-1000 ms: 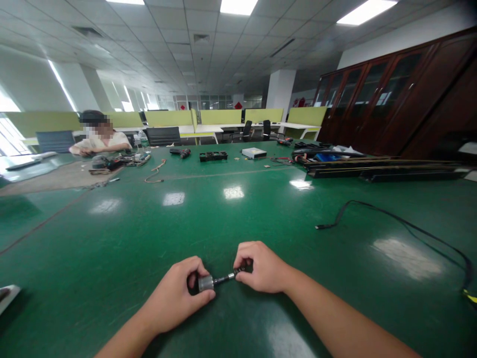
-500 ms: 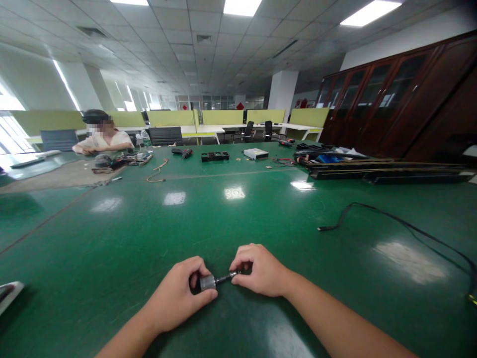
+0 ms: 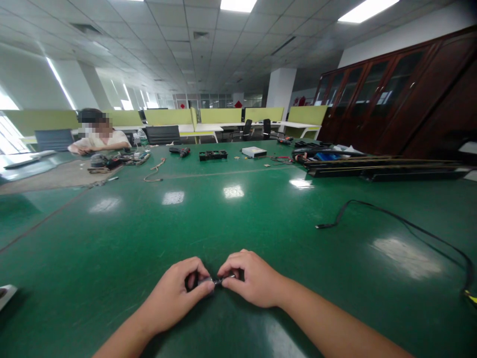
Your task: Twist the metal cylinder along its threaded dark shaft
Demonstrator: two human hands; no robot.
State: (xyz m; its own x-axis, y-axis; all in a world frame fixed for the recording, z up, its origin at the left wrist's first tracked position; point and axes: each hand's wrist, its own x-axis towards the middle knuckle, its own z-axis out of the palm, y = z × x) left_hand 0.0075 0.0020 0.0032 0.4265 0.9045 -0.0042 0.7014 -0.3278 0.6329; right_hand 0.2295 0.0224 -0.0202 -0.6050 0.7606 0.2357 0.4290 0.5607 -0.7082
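Note:
Low in the middle of the head view, my left hand is closed round a small grey metal cylinder, which its fingers mostly hide. A thin dark metal shaft sticks out of the cylinder's right end. Pinched on the shaft are the thumb and fingertips of my right hand, very near my left fingertips. Part of the shaft shows inside the curl of my right fingers. Both hands rest at or just above the green tabletop.
A black cable lies to the right. Farther back are a power drill, a black frame, a silver box-like drive and long black metal parts. Another person sits at the far left. A white-edged object lies near left.
My right hand has slid left along the shaft, closer to my left hand. My left fingers now cover more of the cylinder. The view has shifted slightly.

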